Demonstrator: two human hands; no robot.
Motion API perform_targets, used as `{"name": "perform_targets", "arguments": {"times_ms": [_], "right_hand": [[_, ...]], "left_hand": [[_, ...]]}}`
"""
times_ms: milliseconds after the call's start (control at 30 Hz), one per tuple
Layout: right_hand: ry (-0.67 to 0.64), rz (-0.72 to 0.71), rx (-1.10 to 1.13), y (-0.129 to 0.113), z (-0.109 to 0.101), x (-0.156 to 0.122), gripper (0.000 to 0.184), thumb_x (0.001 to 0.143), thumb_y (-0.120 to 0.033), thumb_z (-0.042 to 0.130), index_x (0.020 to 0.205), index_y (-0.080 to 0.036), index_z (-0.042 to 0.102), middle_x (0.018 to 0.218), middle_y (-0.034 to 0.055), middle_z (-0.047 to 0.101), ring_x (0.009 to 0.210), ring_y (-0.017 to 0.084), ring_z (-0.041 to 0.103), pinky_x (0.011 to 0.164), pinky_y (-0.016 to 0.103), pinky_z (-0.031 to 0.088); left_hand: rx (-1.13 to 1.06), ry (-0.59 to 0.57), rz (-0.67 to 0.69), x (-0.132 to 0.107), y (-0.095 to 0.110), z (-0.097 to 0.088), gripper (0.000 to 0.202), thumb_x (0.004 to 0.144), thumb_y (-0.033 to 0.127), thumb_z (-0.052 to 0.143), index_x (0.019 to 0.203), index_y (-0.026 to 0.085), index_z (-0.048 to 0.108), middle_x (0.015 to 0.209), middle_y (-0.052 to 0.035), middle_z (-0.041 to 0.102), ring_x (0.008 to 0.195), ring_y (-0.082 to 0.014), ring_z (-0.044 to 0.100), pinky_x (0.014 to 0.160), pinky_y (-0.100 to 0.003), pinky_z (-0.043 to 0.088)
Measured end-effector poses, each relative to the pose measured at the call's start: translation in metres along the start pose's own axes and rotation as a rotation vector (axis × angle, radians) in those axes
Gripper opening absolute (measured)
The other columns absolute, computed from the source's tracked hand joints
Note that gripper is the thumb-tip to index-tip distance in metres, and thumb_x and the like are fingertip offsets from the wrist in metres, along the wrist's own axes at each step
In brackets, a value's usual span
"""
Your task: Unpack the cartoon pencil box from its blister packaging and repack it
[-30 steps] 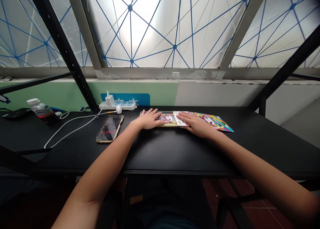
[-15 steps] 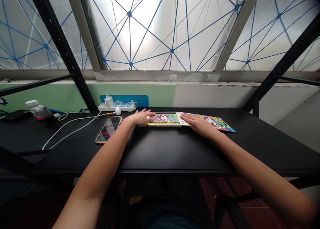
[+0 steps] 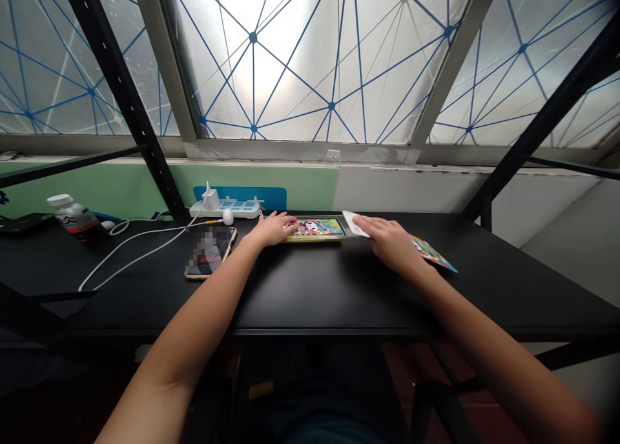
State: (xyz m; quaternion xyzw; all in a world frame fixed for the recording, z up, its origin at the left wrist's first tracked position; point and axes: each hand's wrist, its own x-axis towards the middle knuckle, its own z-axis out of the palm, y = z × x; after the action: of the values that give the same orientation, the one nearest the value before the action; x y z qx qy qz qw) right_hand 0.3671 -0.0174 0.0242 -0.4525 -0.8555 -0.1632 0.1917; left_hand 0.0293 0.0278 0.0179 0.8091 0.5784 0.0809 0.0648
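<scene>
My left hand [image 3: 274,229] lies over the left end of a flat, colourful cartoon-printed box [image 3: 317,227] near the back of the desk. Its fingers are stretched out across the top. My right hand [image 3: 393,239] has its fingers closed on a bright printed card [image 3: 433,253] with a white left end [image 3: 354,223]. The card slants, with its right end pointing down towards the front. Most of its middle is hidden under my right hand. Between the box's print and the white end, a clear see-through strip shows.
On the black desk [image 3: 295,295], a phone [image 3: 210,253] lies left of my left hand. Behind it are a white power strip [image 3: 237,206] and a looping white cable [image 3: 123,263]. A white-capped bottle [image 3: 76,219] stands far left. Black posts [image 3: 126,102] rise at both sides.
The printed card has shifted right and tilted, its white end coming away from the box's print. My right hand has turned and closed on it. My left hand stays on the box.
</scene>
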Motion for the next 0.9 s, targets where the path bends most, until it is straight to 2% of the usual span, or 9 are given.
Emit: {"name": "perform_targets", "arguments": {"times_ms": [133,233,300,367,433,500,667,800,900], "right_hand": [[0.034,-0.178,-0.014,-0.075,-0.007,-0.012,0.045,0.094,-0.009,0.042,0.132,-0.016,0.065,0.131,0.0145,0.07,0.123,0.03,0.064,0.101,0.047,0.047],[-0.006,-0.343,0.007,-0.127,-0.005,-0.02,0.038,0.097,-0.012,0.045,0.127,-0.016,0.067,0.129,0.0143,0.072,0.121,0.032,0.065,0.099,0.048,0.049],[-0.091,-0.405,0.078,-0.152,0.002,-0.018,0.034,0.099,-0.018,0.047,0.126,-0.014,0.066,0.128,0.0156,0.072,0.118,0.033,0.066,0.096,0.048,0.051],[-0.18,-0.403,0.196,-0.165,0.012,-0.006,0.039,0.101,-0.03,0.05,0.133,-0.011,0.063,0.135,0.0184,0.067,0.125,0.035,0.062,0.101,0.05,0.05],[-0.234,-0.355,0.304,-0.167,0.025,0.011,0.054,0.101,-0.045,0.05,0.141,-0.009,0.056,0.146,0.021,0.058,0.135,0.038,0.054,0.108,0.053,0.045],[-0.257,-0.319,0.371,-0.162,0.036,0.03,0.061,0.101,-0.052,0.048,0.146,-0.011,0.051,0.152,0.0202,0.052,0.14,0.038,0.048,0.112,0.057,0.041],[-0.287,-0.365,0.482,-0.137,0.048,0.049,0.051,0.104,-0.045,0.044,0.148,-0.021,0.051,0.156,0.0121,0.049,0.143,0.032,0.046,0.115,0.054,0.038],[-0.282,-0.387,0.558,-0.128,0.043,0.043,0.048,0.101,-0.045,0.051,0.141,-0.021,0.058,0.149,0.0113,0.057,0.137,0.028,0.052,0.113,0.045,0.042],[-0.234,-0.347,0.587,-0.125,0.039,0.042,0.033,0.099,-0.041,0.055,0.121,-0.022,0.07,0.13,0.0089,0.069,0.118,0.025,0.064,0.1,0.037,0.05]], "left_hand": [[0.017,0.043,-0.008,-0.001,0.006,0.003,0.058,0.102,0.061,0.03,0.147,0.032,0.051,0.163,-0.012,0.037,0.151,-0.0397,0.028,0.114,-0.071,0.019],[0.026,0.071,-0.022,-0.003,0.01,0.005,0.055,0.103,0.057,0.029,0.146,0.03,0.052,0.162,-0.0123,0.039,0.151,-0.0385,0.029,0.115,-0.07,0.018],[0.026,0.078,-0.029,-0.003,0.012,0.006,0.055,0.104,0.055,0.029,0.146,0.03,0.052,0.162,-0.0122,0.039,0.151,-0.0377,0.03,0.115,-0.068,0.021],[0.027,0.079,-0.031,-0.003,0.015,0.007,0.055,0.104,0.055,0.029,0.147,0.03,0.052,0.162,-0.0119,0.039,0.151,-0.0374,0.03,0.115,-0.067,0.023],[0.033,0.075,-0.027,-0.003,0.017,0.007,0.055,0.104,0.056,0.03,0.147,0.031,0.051,0.162,-0.011,0.04,0.151,-0.0375,0.03,0.115,-0.067,0.024],[0.041,0.07,-0.02,-0.003,0.018,0.007,0.054,0.103,0.055,0.031,0.147,0.032,0.051,0.162,-0.01,0.041,0.15,-0.0373,0.031,0.115,-0.067,0.024],[0.044,0.063,0.0,-0.002,0.017,0.007,0.053,0.104,0.052,0.031,0.148,0.031,0.05,0.161,-0.01,0.042,0.15,-0.0356,0.033,0.115,-0.067,0.024],[0.033,0.058,0.012,0.0,0.013,0.009,0.053,0.104,0.052,0.03,0.149,0.03,0.049,0.162,-0.0106,0.039,0.15,-0.035,0.032,0.116,-0.068,0.022],[0.028,0.05,0.018,0.0,0.011,0.009,0.054,0.104,0.052,0.03,0.15,0.03,0.047,0.163,-0.0112,0.038,0.15,-0.035,0.032,0.116,-0.068,0.021]]}}
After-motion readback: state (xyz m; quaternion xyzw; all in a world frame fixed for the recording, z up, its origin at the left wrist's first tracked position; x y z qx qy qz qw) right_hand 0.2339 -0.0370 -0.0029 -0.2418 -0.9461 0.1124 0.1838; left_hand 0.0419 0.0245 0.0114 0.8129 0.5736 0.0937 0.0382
